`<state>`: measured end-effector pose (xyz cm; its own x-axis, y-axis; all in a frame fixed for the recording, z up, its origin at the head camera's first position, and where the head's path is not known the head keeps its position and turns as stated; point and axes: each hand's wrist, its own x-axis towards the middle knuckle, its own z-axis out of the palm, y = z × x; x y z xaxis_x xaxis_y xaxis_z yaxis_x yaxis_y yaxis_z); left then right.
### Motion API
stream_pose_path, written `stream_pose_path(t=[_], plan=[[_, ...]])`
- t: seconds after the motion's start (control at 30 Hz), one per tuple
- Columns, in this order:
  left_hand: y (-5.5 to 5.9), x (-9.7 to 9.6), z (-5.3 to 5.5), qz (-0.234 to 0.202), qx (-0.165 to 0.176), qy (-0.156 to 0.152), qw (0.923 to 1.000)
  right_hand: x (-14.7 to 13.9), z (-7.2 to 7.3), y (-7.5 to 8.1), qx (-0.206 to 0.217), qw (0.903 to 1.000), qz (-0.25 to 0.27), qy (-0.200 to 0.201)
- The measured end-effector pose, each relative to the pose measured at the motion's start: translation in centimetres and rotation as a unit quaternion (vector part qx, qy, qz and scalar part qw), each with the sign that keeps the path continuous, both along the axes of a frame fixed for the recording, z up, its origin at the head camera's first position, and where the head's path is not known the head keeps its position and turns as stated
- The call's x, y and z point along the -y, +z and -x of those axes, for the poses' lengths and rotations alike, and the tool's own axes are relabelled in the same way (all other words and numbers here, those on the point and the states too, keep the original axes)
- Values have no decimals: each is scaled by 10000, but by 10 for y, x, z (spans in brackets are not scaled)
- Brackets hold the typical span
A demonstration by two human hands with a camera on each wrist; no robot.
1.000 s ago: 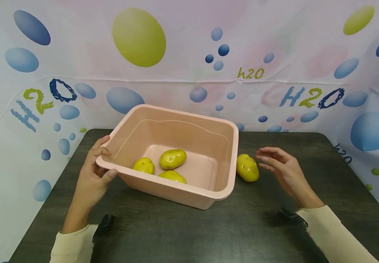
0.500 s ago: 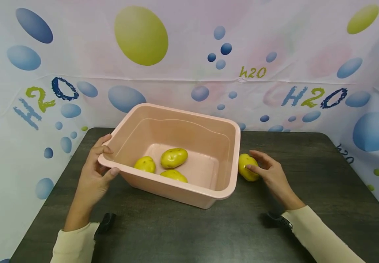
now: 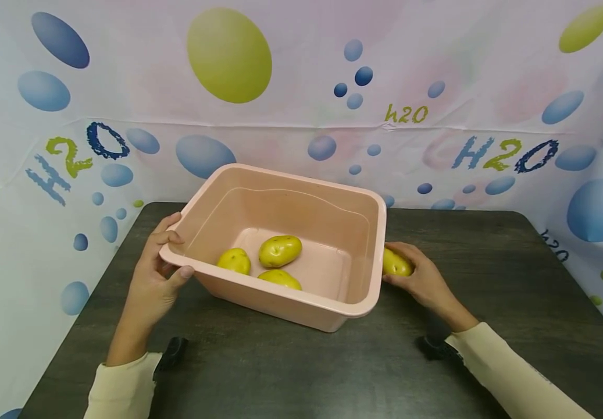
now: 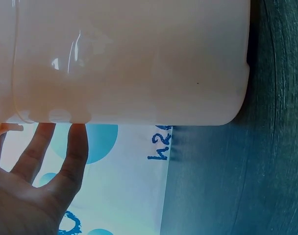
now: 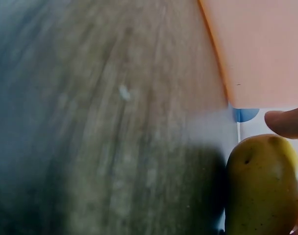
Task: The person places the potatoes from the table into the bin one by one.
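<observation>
My left hand [image 3: 149,285] grips the left corner of a pink plastic basin [image 3: 272,298], fingers over the rim and thumb along the front. Three yellow potatoes lie on the basin floor: one in the middle [image 3: 280,251], one at the left [image 3: 234,261] and one [image 3: 280,278] partly hidden by the front rim. Beside the basin's right wall, my right hand [image 3: 427,282] holds another potato [image 3: 398,263] between thumb and fingers. That potato [image 5: 264,186] fills the lower right of the right wrist view, close to the thumb. In the left wrist view, fingers [image 4: 76,152] touch the basin wall.
A dark wood-grain table [image 3: 291,372] bears the basin. Behind it hangs a white sheet [image 3: 301,75] printed with blue and green bubbles and lettering. Dark straps, one at the left wrist [image 3: 171,354] and one at the right [image 3: 434,348], sit by the cream sleeves.
My right hand has moved left onto the potato outside the basin and closed round it. The left hand keeps its grip on the rim. The head view has shifted slightly.
</observation>
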<state>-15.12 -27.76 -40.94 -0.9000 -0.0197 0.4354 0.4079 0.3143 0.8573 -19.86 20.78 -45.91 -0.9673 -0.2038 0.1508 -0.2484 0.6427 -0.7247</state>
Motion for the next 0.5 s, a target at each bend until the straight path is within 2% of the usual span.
stream_pose_path(t=[0.17,0.5], plan=[[-2,0,1,-180,-143,-183,9996,-1,2,-2,-52,9999,-29,110],[-3,2,1,-87,-128,-127,9998,0,3,-5,-284,9992,-205,166]])
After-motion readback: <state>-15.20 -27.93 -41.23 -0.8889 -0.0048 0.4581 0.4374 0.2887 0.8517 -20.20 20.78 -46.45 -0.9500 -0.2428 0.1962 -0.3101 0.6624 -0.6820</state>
